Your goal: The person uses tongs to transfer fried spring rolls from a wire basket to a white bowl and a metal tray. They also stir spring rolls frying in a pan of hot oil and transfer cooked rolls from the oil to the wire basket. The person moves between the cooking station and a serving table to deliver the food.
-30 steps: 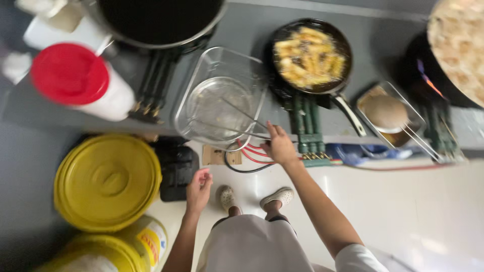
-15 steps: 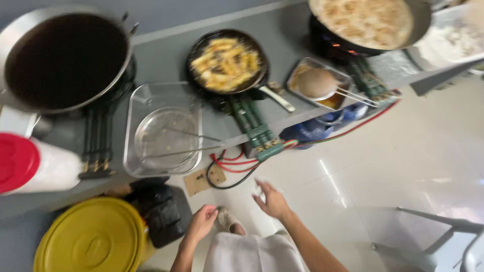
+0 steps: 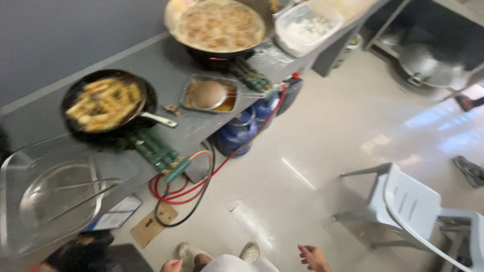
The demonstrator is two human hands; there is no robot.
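A: Head view: where are the hands?

B: Right hand (image 3: 313, 258) open, fingers spread, holding nothing. Left hand (image 3: 172, 265) sits at the frame edge; its grip cannot be told. Both hang low, well apart from the tabletop (image 3: 199, 121).

A: Nearest item?

B: Glass dish (image 3: 30, 201) with wire tongs (image 3: 75, 194) at the left (image blurred). Judgement: approach squarely, avoiding the red hose (image 3: 201, 179) and hot frying pan (image 3: 107, 100).

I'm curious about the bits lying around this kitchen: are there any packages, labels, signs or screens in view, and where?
Printed card or label: below the counter edge, under the clear glass dish; flat, white and blue, too blurred for more.
Brown cardboard piece: on the floor beside the red and black hoses; flat, plain.
No signs or screens show.
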